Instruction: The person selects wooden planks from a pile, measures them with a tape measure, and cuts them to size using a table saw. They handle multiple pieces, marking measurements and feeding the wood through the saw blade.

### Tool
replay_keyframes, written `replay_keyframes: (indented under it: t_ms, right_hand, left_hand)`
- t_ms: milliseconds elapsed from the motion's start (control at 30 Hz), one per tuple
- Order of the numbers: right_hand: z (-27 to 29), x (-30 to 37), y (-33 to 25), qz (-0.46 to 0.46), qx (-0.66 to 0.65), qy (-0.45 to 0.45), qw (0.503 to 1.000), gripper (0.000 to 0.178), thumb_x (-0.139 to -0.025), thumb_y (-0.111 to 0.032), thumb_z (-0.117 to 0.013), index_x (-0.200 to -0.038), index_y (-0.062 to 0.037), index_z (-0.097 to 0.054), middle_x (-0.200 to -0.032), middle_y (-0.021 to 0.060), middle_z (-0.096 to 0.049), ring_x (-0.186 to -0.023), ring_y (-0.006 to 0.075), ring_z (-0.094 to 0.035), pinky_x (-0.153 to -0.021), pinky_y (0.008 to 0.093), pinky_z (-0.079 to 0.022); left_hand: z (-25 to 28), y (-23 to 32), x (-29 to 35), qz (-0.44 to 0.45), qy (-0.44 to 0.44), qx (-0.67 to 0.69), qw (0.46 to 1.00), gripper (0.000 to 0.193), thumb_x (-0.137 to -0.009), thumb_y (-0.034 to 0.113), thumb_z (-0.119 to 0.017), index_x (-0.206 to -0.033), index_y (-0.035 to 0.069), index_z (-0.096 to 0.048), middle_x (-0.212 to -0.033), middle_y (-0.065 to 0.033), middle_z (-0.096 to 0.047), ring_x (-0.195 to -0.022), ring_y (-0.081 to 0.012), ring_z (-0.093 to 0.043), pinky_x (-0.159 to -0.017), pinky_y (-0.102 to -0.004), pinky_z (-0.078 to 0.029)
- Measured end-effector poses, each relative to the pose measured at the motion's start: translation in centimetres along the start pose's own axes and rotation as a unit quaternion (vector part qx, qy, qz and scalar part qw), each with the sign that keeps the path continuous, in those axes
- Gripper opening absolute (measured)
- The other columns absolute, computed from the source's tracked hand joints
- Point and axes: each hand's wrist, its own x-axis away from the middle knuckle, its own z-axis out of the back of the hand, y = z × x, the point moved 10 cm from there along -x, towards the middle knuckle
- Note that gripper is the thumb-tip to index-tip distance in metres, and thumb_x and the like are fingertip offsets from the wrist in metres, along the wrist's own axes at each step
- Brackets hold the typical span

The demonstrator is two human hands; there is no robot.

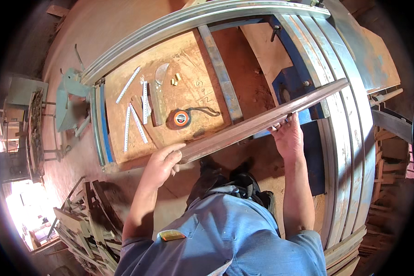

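Both hands hold a long wooden strip running lower-left to upper-right.

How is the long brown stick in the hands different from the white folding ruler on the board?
The brown wooden strip is one long straight piece; the white folding ruler is bent into several short sections. The strip is dark reddish-brown, the ruler white with markings. The strip is held by the left hand and the right hand; the ruler lies untouched on the plywood board. Both are thin and narrow.

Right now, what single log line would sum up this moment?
left hand: grips plank end | right hand: holds long wooden plank | tape measure, folding rule: on workbench
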Motion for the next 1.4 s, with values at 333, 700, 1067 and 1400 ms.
replay_keyframes:
  t_ms: [333, 700, 1067, 1400]
  right_hand:
    - [0.3, 0.1, 1.5, -0.019, 0.023, -0.006, 1.0, 0.039, -0.1, -0.041, -0.059, -0.123, -0.009, -0.056, -0.119, 0.0064, -0.062, -0.106, 0.0221, -0.061, -0.089, 0.0439, -0.051]
    - [1.2, -0.3, 2.5, -0.03, 0.006, -0.036, 0.999, 0.032, -0.1, -0.034, -0.057, -0.123, -0.0107, -0.059, -0.12, 0.0042, -0.064, -0.111, 0.0223, -0.06, -0.096, 0.0454, -0.047]
    - [1.7, -0.6, 2.3, -0.036, -0.064, -0.008, 0.997, 0.029, -0.098, -0.034, -0.06, -0.117, -0.0125, -0.061, -0.113, 0.0032, -0.064, -0.111, 0.0223, -0.058, -0.096, 0.0459, -0.047]
    - [3.5, -0.9, 4.1, -0.043, -0.006, 0.041, 0.998, 0.018, -0.1, -0.028, -0.058, -0.109, -0.013, -0.059, -0.099, -0.0002, -0.063, -0.087, 0.0165, -0.062, -0.083, 0.0424, -0.053]
  left_hand:
    - [0.7, 3.2, 0.1, -0.171, 0.074, -0.235, 0.954, 0.042, -0.087, 0.01, -0.07, -0.127, 0.001, -0.061, -0.113, -0.0138, -0.068, -0.103, -0.021, -0.064, -0.092, -0.0335, -0.049]
    - [1.0, 0.7, -0.9, -0.094, 0.046, -0.165, 0.981, 0.041, -0.086, 0.011, -0.073, -0.125, 0.003, -0.063, -0.118, -0.016, -0.068, -0.113, -0.0261, -0.064, -0.096, -0.037, -0.049]
    - [1.5, -0.6, -1.1, -0.048, 0.025, 0.026, 0.998, 0.032, -0.095, 0.009, -0.058, -0.125, -0.001, -0.064, -0.102, -0.0028, -0.066, -0.084, -0.0086, -0.059, -0.078, -0.026, -0.049]
    - [-3.0, 2.4, -1.4, -0.127, 0.055, -0.382, 0.914, 0.048, -0.077, 0.018, -0.077, -0.119, -0.002, -0.064, -0.103, -0.0201, -0.067, -0.096, -0.0353, -0.063, -0.087, -0.0432, -0.049]
